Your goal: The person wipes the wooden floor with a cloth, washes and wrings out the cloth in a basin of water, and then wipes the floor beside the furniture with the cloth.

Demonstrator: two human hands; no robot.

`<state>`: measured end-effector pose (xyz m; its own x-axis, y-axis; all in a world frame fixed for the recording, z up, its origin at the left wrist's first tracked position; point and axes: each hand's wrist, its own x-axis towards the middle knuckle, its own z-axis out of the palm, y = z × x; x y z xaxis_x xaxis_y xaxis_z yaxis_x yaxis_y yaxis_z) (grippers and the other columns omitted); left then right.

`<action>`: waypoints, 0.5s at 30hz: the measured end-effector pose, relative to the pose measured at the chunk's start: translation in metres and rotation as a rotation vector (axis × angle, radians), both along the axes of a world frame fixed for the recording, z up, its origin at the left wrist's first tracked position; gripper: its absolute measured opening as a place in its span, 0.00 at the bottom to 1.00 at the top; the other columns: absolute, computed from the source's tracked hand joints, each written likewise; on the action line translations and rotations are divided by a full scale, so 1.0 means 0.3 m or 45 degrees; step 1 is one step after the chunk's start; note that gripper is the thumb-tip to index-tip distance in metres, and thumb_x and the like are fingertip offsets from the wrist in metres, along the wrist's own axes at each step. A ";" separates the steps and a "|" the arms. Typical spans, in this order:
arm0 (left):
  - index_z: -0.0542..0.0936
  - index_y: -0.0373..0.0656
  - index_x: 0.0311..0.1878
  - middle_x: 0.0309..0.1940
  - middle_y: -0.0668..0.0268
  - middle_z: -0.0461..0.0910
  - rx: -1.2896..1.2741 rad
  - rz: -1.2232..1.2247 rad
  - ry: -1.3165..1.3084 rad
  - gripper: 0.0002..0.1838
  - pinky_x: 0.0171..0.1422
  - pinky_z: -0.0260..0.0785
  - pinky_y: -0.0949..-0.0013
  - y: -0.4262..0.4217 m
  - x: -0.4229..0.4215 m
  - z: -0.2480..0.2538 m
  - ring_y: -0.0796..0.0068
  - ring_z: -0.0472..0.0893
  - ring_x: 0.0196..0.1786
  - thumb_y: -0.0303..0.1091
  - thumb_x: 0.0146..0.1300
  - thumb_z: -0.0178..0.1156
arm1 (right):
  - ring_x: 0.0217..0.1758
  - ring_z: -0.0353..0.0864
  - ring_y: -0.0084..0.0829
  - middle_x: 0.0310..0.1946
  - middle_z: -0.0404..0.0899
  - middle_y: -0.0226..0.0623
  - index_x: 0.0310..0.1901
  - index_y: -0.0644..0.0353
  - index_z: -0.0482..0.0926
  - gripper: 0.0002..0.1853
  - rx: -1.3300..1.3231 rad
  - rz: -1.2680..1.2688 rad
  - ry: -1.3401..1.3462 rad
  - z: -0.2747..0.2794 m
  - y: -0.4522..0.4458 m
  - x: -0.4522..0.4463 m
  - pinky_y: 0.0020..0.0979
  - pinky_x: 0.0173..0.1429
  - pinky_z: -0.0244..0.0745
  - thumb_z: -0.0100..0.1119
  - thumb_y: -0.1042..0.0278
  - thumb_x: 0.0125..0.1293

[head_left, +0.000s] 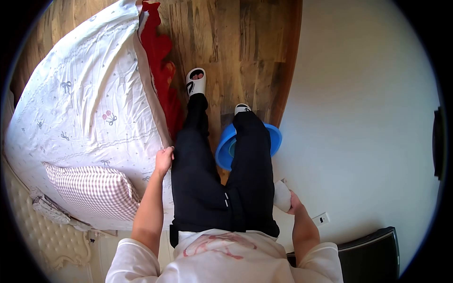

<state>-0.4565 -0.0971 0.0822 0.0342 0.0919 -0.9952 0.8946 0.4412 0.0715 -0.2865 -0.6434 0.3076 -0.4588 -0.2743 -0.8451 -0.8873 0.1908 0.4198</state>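
Observation:
My left hand (164, 159) is closed at the edge of the bed, beside my left thigh; whether it grips the white patterned sheet (89, 108) cannot be made out. On the right, my right hand (296, 203) holds a whitish cloth (282, 195) next to my right thigh, near the wall. A blue basin (275, 139) stands on the floor, partly hidden behind my right leg. A checked pillow (94, 188) lies on the bed to the left of my left forearm.
Red fabric (160, 66) runs along the bed's side on the wooden floor (226, 42). The white wall (358, 118) with a socket (321, 219) is at the right. A black glossy object (368, 257) stands at the lower right. A tufted headboard (42, 231) is at the lower left.

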 end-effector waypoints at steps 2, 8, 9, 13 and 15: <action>0.72 0.45 0.13 0.09 0.70 0.67 -0.019 0.029 -0.007 0.25 0.20 0.54 0.71 0.005 0.001 0.004 0.78 0.65 0.12 0.46 0.66 0.55 | 0.58 0.82 0.33 0.56 0.82 0.32 0.59 0.52 0.77 0.23 -0.023 0.022 0.002 -0.004 0.013 0.020 0.39 0.66 0.75 0.45 0.48 0.72; 0.70 0.46 0.15 0.08 0.71 0.64 -0.086 0.149 0.067 0.25 0.15 0.49 0.71 0.002 0.039 0.042 0.78 0.61 0.09 0.47 0.67 0.54 | 0.58 0.82 0.32 0.55 0.82 0.32 0.58 0.51 0.78 0.23 -0.010 0.050 0.003 -0.037 0.018 0.044 0.40 0.65 0.76 0.46 0.47 0.72; 0.70 0.46 0.15 0.08 0.71 0.63 -0.104 0.169 0.085 0.25 0.15 0.48 0.72 0.007 0.033 0.050 0.78 0.60 0.09 0.47 0.67 0.54 | 0.57 0.82 0.32 0.54 0.82 0.32 0.58 0.51 0.78 0.23 0.010 0.032 0.019 -0.048 0.018 0.038 0.39 0.65 0.76 0.46 0.48 0.72; 0.71 0.46 0.15 0.07 0.72 0.62 -0.141 0.087 0.092 0.25 0.15 0.48 0.72 0.008 0.006 0.073 0.79 0.60 0.09 0.48 0.67 0.54 | 0.56 0.83 0.32 0.53 0.83 0.32 0.57 0.51 0.79 0.22 -0.010 0.121 -0.002 -0.050 0.106 0.037 0.40 0.64 0.76 0.47 0.48 0.71; 0.71 0.46 0.15 0.08 0.72 0.63 -0.145 0.094 0.079 0.25 0.16 0.48 0.72 0.001 -0.012 0.093 0.80 0.60 0.10 0.48 0.68 0.54 | 0.55 0.83 0.32 0.53 0.83 0.32 0.57 0.52 0.79 0.22 -0.013 0.185 0.074 -0.055 0.091 0.018 0.40 0.64 0.76 0.47 0.49 0.71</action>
<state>-0.4600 -0.0967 0.1102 -0.0300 -0.0221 -0.9993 0.8605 0.5081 -0.0370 -0.2811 -0.6160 0.2911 -0.4614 -0.3499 -0.8153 -0.8803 0.0665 0.4696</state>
